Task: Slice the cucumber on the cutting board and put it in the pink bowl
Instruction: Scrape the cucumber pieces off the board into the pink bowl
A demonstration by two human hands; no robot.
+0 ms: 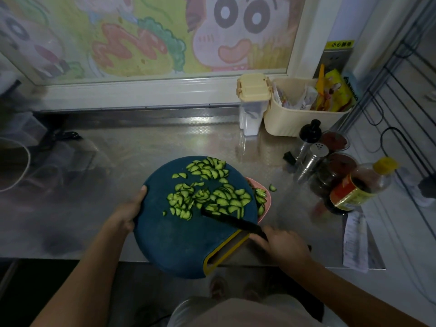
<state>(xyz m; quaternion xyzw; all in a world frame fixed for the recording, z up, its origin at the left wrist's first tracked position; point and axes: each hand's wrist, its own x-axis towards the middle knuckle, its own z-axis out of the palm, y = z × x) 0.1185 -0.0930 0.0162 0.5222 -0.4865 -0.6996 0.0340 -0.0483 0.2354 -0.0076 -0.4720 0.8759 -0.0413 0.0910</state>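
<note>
A round dark blue cutting board [169, 237] with a yellow-rimmed handle slot is held over the steel counter, its right edge above the pink bowl [265, 188]. Several cucumber slices [207, 194] lie scattered across the board, and a few are in the bowl. One slice [273, 187] lies on the counter beside the bowl. My left hand [128, 213] grips the board's left edge. My right hand [280, 246] holds a black knife [231, 220], whose blade rests on the board against the slices. The bowl is mostly hidden behind the board.
At the right stand a soy sauce bottle [354, 187], dark jars [335, 171], a metal shaker [312, 161] and a black-capped bottle [306, 140]. A cream basket [302, 121] of packets and a lidded container [252, 105] sit at the back. A paper slip [356, 241] lies near the front right edge.
</note>
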